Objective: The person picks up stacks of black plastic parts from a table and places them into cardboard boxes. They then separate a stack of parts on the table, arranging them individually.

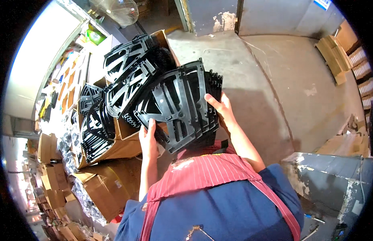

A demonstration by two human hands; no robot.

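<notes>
Stack of black moulded plastic frame panels [180,106] sits dead centre, lifted clear of the boxes, edges ribbed, webs cut out. Left hand [148,138] clamps its 7 o'clock edge, right hand [220,108] its 3 o'clock edge. Cardboard boxes [126,138] at 9 o'clock already hold similar panels [128,66]; looks roughly midway. Bare concrete floor [267,80] at 2 o'clock.

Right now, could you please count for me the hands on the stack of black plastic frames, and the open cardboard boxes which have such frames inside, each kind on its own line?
Hands gripping the stack of black frames: 2, left hand and right hand
Open cardboard boxes with black frames: 2, upper box and lower box
Total: 4
</notes>
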